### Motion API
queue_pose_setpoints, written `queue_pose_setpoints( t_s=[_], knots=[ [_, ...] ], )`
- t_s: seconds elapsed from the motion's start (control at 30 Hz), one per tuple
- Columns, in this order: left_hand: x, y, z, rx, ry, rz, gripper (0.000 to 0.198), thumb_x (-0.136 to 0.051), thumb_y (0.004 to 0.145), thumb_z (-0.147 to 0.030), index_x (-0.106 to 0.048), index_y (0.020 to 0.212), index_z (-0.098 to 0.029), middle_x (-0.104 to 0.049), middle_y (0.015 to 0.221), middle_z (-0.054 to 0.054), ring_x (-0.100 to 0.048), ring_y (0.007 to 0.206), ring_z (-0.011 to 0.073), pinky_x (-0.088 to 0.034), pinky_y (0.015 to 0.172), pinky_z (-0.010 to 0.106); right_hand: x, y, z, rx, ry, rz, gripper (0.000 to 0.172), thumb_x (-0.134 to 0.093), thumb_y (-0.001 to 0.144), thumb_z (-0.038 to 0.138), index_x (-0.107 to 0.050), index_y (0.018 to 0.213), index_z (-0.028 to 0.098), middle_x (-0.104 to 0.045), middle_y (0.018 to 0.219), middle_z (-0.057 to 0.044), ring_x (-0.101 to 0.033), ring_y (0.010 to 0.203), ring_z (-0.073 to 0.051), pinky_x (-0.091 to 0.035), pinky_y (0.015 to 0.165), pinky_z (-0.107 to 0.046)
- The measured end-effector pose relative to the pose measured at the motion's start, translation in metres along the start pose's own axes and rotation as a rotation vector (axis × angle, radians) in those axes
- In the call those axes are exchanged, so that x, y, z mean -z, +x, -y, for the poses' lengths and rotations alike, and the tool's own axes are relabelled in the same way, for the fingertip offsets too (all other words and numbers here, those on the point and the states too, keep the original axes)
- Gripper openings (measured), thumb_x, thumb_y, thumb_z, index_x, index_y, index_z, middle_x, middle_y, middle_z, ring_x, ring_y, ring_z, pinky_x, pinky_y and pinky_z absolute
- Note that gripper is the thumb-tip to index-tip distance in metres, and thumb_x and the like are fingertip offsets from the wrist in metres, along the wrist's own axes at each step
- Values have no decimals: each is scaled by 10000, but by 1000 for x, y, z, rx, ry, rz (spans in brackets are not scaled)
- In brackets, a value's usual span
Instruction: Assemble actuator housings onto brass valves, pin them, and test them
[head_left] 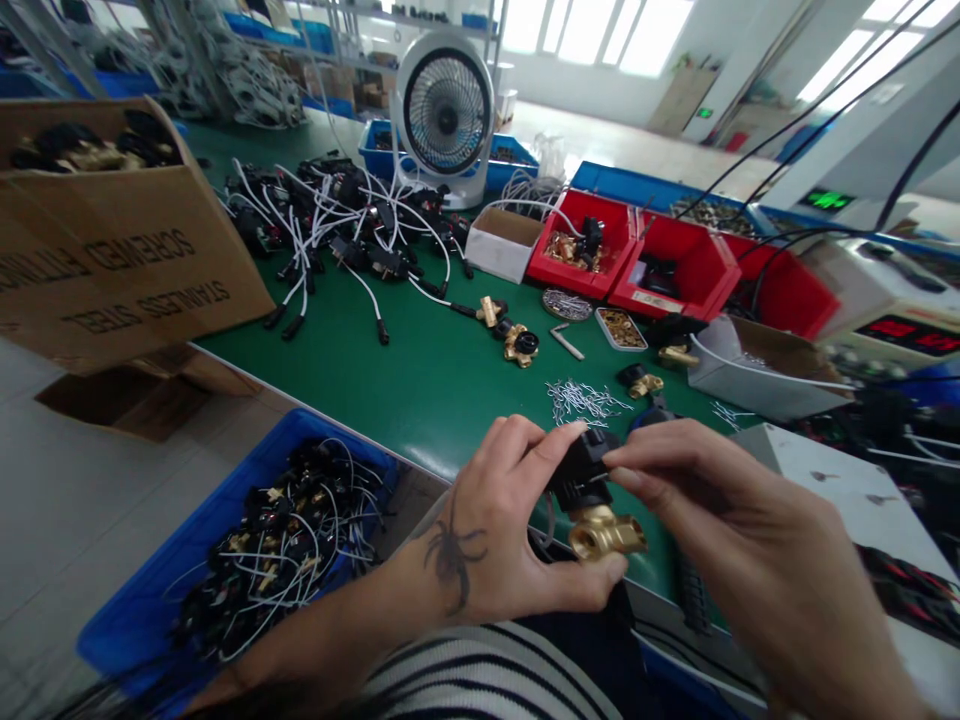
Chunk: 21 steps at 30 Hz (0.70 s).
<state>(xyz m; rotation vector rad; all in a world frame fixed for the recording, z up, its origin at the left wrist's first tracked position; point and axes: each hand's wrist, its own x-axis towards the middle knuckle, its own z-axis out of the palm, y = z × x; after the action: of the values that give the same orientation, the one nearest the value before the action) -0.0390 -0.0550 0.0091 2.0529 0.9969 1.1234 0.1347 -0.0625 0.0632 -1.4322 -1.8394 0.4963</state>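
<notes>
Left hand [510, 520] curled, a brass valve [600, 536] under a black cap [579, 472] is gripped between thumb and fingers at the counter's [352, 390] near edge. At the cap's right side, what seems a thin pin [602, 477] is pinched by the right hand [750, 510]; it is best kept straight, the valve steady.

Carton: left of the fan [447, 118], the carton [127, 265] bears "STAINLESS STEEL" and "SCREWED FITTING", dark capitals, upside down, the last word running to the view's edge.
Meter: right of the fan, the meter [877, 285] shows red digits, too blurred to read.
Green signs: far right of the fan, one sign [826, 201] and a smaller sign [704, 113], both illegible.
</notes>
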Motion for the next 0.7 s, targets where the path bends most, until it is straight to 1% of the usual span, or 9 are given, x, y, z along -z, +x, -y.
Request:
queue_pose_setpoints(
  t_s=[0.1,0.23,0.3,0.37,0.43,0.5,0.57,0.63,0.7],
  knots=[
    [-4,-2,12,35,12,53,723,-722,683,-386,-494,1319,-128,-537,1034,70,-530,970,221,-521,856,383,-22,-9,-11,-74,126,-57,69,-626,861,260,-665,811,287,-656,830,11,-619,765,-155,-508,694,-252],
    [-13,-5,26,88,-34,111,681,-730,679,-376,-505,1292,-183,-527,1045,61,-535,980,221,-515,881,391,-31,-22,-32,-130,151,40,103,-603,884,330,-673,906,258,-655,872,-14,-630,802,-164,-517,714,-266],
    [-15,-5,29,103,-68,93,678,-729,692,-384,-490,1305,-217,-518,1067,53,-532,998,215,-510,892,381,-23,-27,-45,-168,11,0,322,-595,870,442,-653,1101,225,-643,930,-60,-633,824,-205,-529,740,-325],
    [-17,-3,31,124,-95,71,685,-728,703,-392,-478,1319,-230,-506,1084,51,-530,1010,211,-507,897,373,-12,-31,-61,-264,-288,-120,636,-562,835,557,-551,1295,119,-614,1006,-149,-624,883,-291,-527,777,-431],
    [-19,-1,34,148,-121,61,692,-727,709,-400,-472,1329,-230,-497,1092,54,-531,1017,211,-507,905,374,-2,-36,-79,-398,-601,-129,794,-488,822,593,-475,1346,-3,-590,1036,-248,-604,925,-396,-501,780,-542],
    [-22,1,36,159,-151,59,699,-725,711,-406,-467,1337,-232,-495,1094,56,-531,1027,214,-507,918,381,4,-43,-94,-491,-722,-14,710,-398,844,519,-526,1265,-38,-608,982,-288,-610,895,-444,-486,752,-590],
    [-25,0,39,158,-170,56,705,-727,705,-405,-468,1337,-231,-498,1095,59,-531,1034,221,-505,928,391,9,-50,-101,-515,-703,37,580,-341,864,442,-586,1168,13,-638,959,-275,-630,887,-430,-491,767,-571],
    [-27,-1,41,153,-177,54,714,-730,695,-404,-471,1336,-226,-502,1093,61,-531,1030,224,-504,931,399,16,-60,-98,-508,-682,-20,547,-304,895,451,-563,1189,69,-648,1018,-245,-634,940,-391,-497,804,-517],
    [-28,-2,42,151,-180,53,722,-731,683,-405,-477,1333,-220,-504,1090,62,-530,1018,222,-506,925,398,25,-72,-89,-489,-569,-88,548,-281,931,503,-485,1280,133,-657,996,-180,-644,903,-339,-509,762,-447]
  ],
)
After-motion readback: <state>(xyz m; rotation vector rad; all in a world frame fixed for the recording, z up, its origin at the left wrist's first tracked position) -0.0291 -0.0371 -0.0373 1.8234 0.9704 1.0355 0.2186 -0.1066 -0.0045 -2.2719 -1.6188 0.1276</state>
